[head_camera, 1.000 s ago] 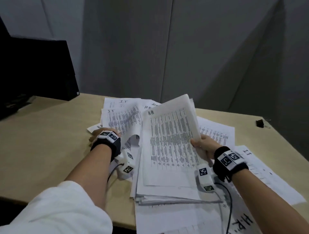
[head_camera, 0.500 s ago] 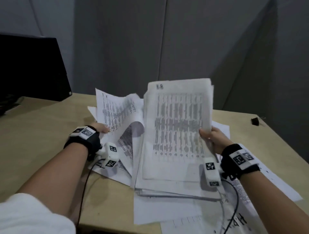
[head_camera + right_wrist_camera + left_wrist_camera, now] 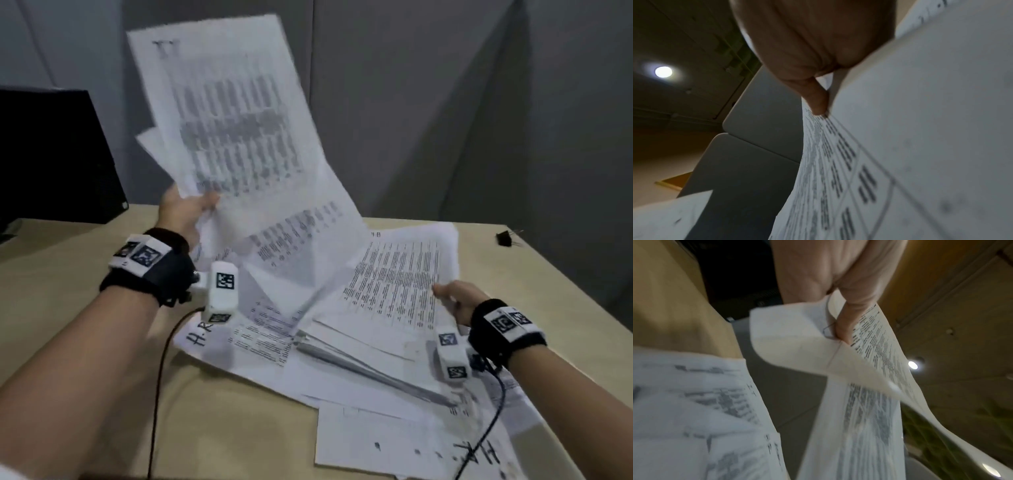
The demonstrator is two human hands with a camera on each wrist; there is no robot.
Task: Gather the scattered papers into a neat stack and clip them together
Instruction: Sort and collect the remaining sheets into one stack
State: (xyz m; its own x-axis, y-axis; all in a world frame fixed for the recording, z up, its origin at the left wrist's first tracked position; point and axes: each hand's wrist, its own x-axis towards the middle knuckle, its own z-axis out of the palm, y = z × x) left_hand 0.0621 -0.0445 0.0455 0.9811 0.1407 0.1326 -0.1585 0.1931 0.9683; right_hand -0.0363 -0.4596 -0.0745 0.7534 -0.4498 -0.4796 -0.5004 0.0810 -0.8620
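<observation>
My left hand (image 3: 186, 209) pinches a bunch of printed sheets (image 3: 233, 123) by a lower corner and holds them high above the table; they are blurred. The left wrist view shows the thumb (image 3: 846, 324) pressed on those sheets (image 3: 869, 386). My right hand (image 3: 455, 299) grips the right edge of a thicker stack of papers (image 3: 397, 284), tilted up off the table. In the right wrist view the thumb (image 3: 816, 99) lies on that stack's printed top page (image 3: 900, 146). More loose sheets (image 3: 394, 442) lie flat at the front. A black binder clip (image 3: 506, 237) sits at the far right.
The wooden table (image 3: 68, 274) runs out to the left. A black monitor (image 3: 51, 157) stands at the back left. Grey partition walls (image 3: 411, 102) close the back. Cables run from both wristbands across the papers and the table's front edge.
My left hand has risen from the table, lifting a bunch of sheets up and to the right. The right hand has lowered its stack from upright to a shallow tilt.
</observation>
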